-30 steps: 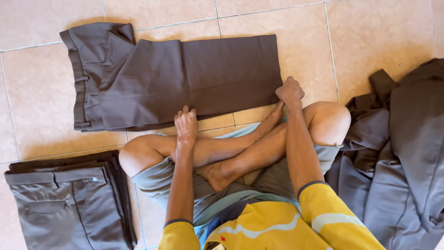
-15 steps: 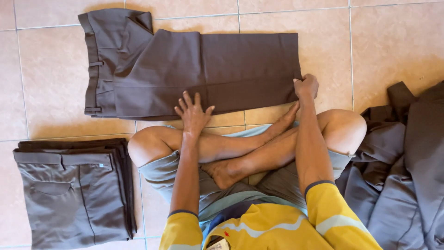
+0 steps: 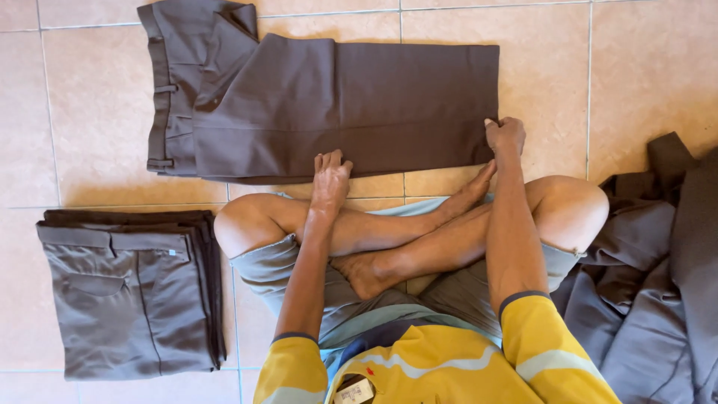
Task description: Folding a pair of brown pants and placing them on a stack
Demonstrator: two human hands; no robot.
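Note:
A pair of dark grey trousers (image 3: 336, 105) lies folded lengthwise on the tiled floor in front of my crossed legs, waistband at the left. My left hand (image 3: 330, 176) rests at the near edge of the trousers around their middle, fingers pinching the cloth edge. At the near right corner of the trouser legs, my right hand (image 3: 505, 136) is closed on the fabric. I sit cross-legged in grey shorts and a yellow shirt.
A stack of folded grey trousers (image 3: 131, 292) lies on the floor at my left. A loose heap of grey garments (image 3: 658, 277) lies at my right, against my knee. Beige floor tiles (image 3: 658, 67) surround everything.
My left hand has closed from spread fingers onto the near edge of the trousers. My right hand stays at the right corner. The view has shifted so everything sits slightly further right.

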